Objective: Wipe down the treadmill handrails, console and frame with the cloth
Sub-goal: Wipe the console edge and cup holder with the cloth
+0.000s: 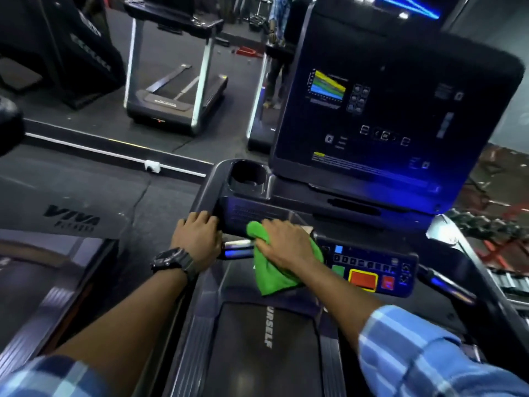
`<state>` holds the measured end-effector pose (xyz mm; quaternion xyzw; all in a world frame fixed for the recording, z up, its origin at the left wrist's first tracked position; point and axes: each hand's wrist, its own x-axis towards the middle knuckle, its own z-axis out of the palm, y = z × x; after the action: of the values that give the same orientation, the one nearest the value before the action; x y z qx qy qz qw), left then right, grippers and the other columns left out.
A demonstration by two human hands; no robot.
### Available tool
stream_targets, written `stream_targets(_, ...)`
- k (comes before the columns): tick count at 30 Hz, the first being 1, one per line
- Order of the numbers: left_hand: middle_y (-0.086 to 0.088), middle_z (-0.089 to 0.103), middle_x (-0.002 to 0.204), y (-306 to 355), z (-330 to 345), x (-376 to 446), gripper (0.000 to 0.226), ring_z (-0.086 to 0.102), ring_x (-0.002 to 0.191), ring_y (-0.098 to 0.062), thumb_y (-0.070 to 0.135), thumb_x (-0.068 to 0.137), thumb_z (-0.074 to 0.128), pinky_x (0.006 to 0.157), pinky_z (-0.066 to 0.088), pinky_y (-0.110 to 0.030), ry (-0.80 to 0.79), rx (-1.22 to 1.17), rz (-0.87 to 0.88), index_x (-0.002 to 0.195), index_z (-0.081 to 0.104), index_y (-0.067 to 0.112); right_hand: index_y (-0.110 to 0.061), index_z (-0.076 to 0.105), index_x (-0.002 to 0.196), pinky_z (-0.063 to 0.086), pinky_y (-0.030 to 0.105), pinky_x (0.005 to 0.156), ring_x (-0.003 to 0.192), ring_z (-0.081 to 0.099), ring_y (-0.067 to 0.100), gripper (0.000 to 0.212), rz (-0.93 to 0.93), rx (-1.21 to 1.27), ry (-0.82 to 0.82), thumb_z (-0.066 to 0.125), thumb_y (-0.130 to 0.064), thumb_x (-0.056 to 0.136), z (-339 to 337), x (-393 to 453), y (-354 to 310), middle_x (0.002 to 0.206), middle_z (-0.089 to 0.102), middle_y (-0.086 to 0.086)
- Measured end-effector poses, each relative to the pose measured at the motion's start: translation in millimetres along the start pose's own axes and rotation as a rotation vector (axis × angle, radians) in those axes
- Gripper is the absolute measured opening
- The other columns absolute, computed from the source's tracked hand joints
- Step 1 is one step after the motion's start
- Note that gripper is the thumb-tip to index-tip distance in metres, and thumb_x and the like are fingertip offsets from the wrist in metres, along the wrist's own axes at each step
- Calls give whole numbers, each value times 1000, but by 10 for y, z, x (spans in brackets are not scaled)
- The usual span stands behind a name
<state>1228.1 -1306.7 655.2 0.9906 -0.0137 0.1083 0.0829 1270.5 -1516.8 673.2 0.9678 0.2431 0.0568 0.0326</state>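
We see the green cloth (272, 270) pressed against the front edge of the treadmill console (372, 265), its lower part hanging over the belt (252, 353). Our right hand (286, 242) lies on it, fingers (264, 247) curled and gripping the fabric. Our left hand (197, 239), a watch (171, 260) at the wrist, wraps its fingers around the left handrail (206, 190) just beside the cup holder (247, 176). The dark screen (386, 110) rises above.
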Motion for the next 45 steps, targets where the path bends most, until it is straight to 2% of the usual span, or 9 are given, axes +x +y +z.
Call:
stream_targets(5, -7, 61, 91, -28, 16, 48, 26, 57, 86, -35, 33, 79, 46, 68, 45, -41, -10, 39, 0, 89, 62, 15, -18, 62, 117, 47, 44, 91, 111, 60, 38, 55, 193, 64, -266, 40, -58, 87, 7, 460, -120, 123, 64, 18)
stream_targets(9, -8, 59, 92, -60, 4, 30, 29, 56, 84, -35, 32, 72, 45, 68, 45, -42, -23, 39, 52, 90, 61, 15, -20, 54, 113, 47, 45, 81, 101, 61, 35, 41, -22, 76, -64, 42, -48, 86, 220, 303, -706, 112, 64, 8)
stream_targets(12, -5, 60, 95, -102, 1, 49, 37, 56, 86, -33, 42, 76, 38, 70, 45, -42, -31, 57, 108, 93, 62, 19, -24, 49, 118, 44, 45, 80, 98, 55, 29, 45, -164, 24, 50, 38, -52, 84, 194, 58, -535, 113, 58, 0)
stream_targets(21, -6, 58, 103, -216, 42, 206, 27, 55, 94, -33, 32, 84, 46, 76, 47, -42, -22, -27, 83, 101, 59, 15, -21, 52, 123, 49, 44, 74, 95, 54, 33, 44, 23, -122, 247, 64, -36, 83, 172, 959, 153, 112, 55, 11)
stream_targets(25, -6, 58, 89, -277, 110, 311, 31, 55, 82, -32, 34, 82, 33, 66, 49, -44, 1, -23, 70, 89, 56, 16, -26, 52, 124, 45, 42, 75, 93, 53, 28, 48, -416, -236, 367, 59, -52, 85, 458, 1362, -137, 118, 58, 5)
stream_targets(31, -10, 57, 91, -260, 96, 545, 29, 53, 84, -36, 33, 81, 34, 69, 49, -46, -32, -46, 17, 87, 54, 13, -34, 59, 103, 43, 39, 83, 105, 54, 23, 13, -1299, -423, 109, 50, -33, 94, 339, 1193, 714, 112, 59, -7)
stream_targets(34, -10, 56, 101, -202, 99, 704, 23, 52, 94, -35, 33, 85, 48, 74, 45, -44, -47, -22, -25, 94, 55, 13, -32, 56, 105, 42, 41, 78, 98, 52, 26, 16, -1113, -380, 161, 51, -37, 91, 206, 1378, 790, 111, 59, -4)
stream_targets(39, -9, 56, 106, -149, 190, 953, 32, 51, 98, -34, 37, 86, 40, 77, 42, -43, -15, -35, -98, 101, 56, 14, -22, 56, 118, 48, 42, 76, 93, 58, 31, 36, -222, 105, 302, 43, -39, 89, 439, 1616, -130, 112, 62, 4)
stream_targets(45, -11, 57, 90, -179, 276, 1086, 27, 53, 82, -36, 32, 83, 33, 64, 44, -44, 58, -47, -114, 84, 53, 13, -25, 59, 116, 49, 41, 82, 98, 55, 28, 35, -428, 41, 326, 53, -25, 81, 487, 1440, 133, 122, 59, 1)
